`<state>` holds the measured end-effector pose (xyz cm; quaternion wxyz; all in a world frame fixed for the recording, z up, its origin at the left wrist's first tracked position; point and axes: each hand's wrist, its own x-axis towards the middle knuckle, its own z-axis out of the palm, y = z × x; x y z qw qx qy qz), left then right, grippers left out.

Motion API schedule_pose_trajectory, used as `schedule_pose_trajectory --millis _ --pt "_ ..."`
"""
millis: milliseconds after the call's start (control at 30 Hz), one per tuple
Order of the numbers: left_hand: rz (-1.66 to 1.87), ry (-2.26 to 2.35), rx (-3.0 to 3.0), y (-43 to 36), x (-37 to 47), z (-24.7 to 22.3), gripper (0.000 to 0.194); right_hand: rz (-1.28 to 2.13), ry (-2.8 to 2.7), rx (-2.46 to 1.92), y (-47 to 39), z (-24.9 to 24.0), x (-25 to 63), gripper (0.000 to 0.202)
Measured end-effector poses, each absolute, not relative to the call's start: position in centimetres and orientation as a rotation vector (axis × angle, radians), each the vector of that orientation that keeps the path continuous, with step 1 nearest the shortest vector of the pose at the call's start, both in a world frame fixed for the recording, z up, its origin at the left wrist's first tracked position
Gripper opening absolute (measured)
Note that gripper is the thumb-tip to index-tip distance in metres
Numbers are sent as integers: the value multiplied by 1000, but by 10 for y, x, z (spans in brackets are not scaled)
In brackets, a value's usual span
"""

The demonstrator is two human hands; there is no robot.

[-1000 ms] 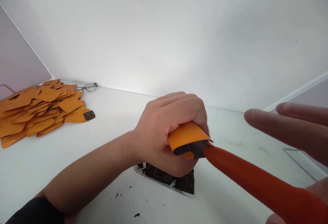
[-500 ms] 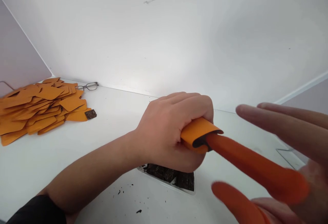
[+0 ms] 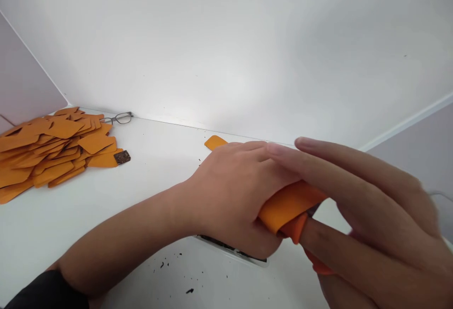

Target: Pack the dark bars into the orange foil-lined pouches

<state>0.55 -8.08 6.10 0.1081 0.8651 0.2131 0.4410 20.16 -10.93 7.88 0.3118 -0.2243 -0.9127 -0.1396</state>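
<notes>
My left hand (image 3: pixel 230 196) is closed around a small orange paper pouch (image 3: pixel 288 203), holding it just above the white table. My right hand (image 3: pixel 364 205) has come in from the right, its long fingers stretched flat over the pouch and over my left knuckles. One right finger wears an orange rubber cover (image 3: pixel 299 228) and is pushed into the pouch's open mouth. Another orange cover shows lower down, under the right hand. Below my left hand a shallow clear tray (image 3: pixel 247 256) of dark brown pieces is mostly hidden.
A loose pile of orange pouches (image 3: pixel 49 151) lies at the far left, with a dark brown square (image 3: pixel 122 157) at its edge and spectacles (image 3: pixel 118 119) behind it. One single orange pouch (image 3: pixel 214 141) lies near the wall. Dark crumbs (image 3: pixel 166 264) dot the table.
My right hand has moved left and closed in over the pouch, its covered finger now deep inside. My left hand has dropped lower, hiding most of the tray.
</notes>
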Motion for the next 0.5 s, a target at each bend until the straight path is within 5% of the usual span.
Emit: schedule_pose_trajectory --millis 500 --pt "1907 238 2219 -76 27 51 35 -728 -2265 -623 -103 78 195 19"
